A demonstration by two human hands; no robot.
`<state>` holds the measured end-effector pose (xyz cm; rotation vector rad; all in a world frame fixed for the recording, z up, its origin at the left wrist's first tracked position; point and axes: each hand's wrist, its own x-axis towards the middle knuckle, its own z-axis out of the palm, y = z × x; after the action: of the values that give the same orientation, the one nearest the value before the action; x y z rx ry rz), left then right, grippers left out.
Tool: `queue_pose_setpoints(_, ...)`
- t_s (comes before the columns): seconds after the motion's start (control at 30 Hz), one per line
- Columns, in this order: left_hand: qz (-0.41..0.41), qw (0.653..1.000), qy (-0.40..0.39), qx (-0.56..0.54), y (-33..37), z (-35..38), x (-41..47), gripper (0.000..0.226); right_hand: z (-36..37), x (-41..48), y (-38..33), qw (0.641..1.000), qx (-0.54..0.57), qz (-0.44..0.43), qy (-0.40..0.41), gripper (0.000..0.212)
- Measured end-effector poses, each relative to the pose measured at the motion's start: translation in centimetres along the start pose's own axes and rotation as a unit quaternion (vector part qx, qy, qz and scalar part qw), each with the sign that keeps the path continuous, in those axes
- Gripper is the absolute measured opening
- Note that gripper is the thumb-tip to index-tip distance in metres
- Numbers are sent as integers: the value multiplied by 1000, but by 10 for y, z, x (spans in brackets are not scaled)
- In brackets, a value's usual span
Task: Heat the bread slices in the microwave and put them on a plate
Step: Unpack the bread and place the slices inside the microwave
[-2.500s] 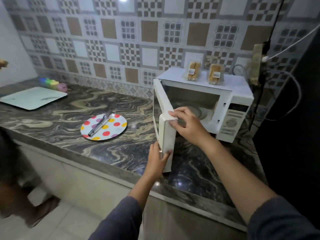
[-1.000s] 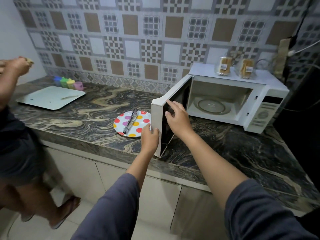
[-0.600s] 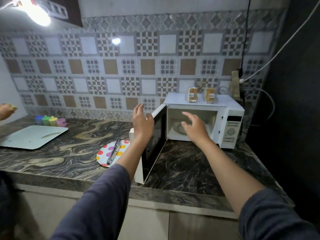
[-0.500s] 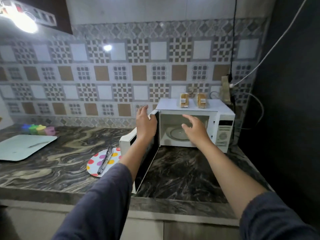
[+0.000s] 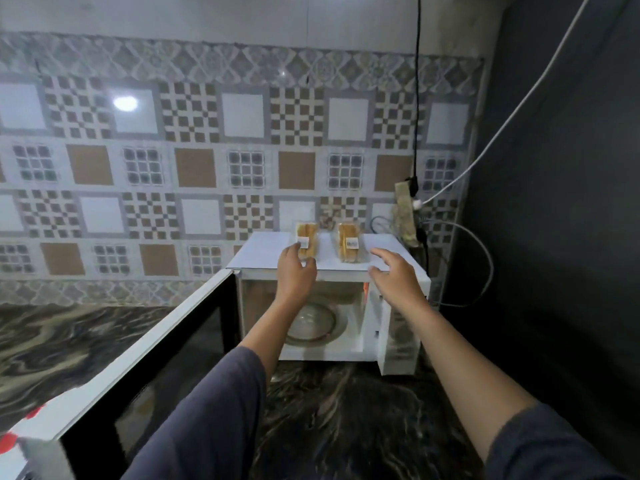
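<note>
A white microwave [image 5: 263, 252] stands on the marble counter with its door [image 5: 145, 355] swung wide to the left. The glass turntable [image 5: 317, 323] inside is bare. Two wrapped packs of bread slices stand on the microwave's top: the left pack [image 5: 307, 237] and the right pack [image 5: 349, 242]. My left hand [image 5: 296, 271] is raised in front of the left pack, fingertips at its lower edge, fingers apart. My right hand [image 5: 394, 275] hovers open just right of the right pack, not touching it. A corner of the dotted plate [image 5: 10, 441] shows at the bottom left.
A power strip [image 5: 403, 209] with black and white cables hangs on the tiled wall right of the microwave. A dark wall [image 5: 561, 202] closes off the right side. Marble counter [image 5: 346, 410] lies in front of the microwave.
Both hands let go of the microwave door, which now stands fully open, and rose to the bread packs on top. The view moved closer to the microwave.
</note>
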<state>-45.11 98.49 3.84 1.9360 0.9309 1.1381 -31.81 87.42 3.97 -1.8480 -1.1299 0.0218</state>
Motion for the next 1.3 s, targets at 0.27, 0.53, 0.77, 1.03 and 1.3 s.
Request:
queue_pose_setpoints(0.27, -16, 999, 43, -6, -40, 53, 117, 41, 25, 132, 58, 998, -8, 53, -38, 52)
queue_pose_setpoints(0.53, -68, 983, 51, 163, -69, 62, 173, 42, 53, 190, 75, 979, -5, 136, -149, 75)
queue_pose_setpoints(0.77, -165, 936, -91, 297, -60, 66, 195, 61, 68, 196, 67, 985, 42, 127, -109, 47)
queue_pose_setpoints(1.03, -206, 973, -98, 43, -52, 66, 193, 40, 80, 195, 57, 991, 50, 118, -42, 44)
queue_pose_setpoints(1.3, -274, 942, -123, -150, -58, 64, 200, 64, 77, 192, 60, 965, 196, 170, -49, 45)
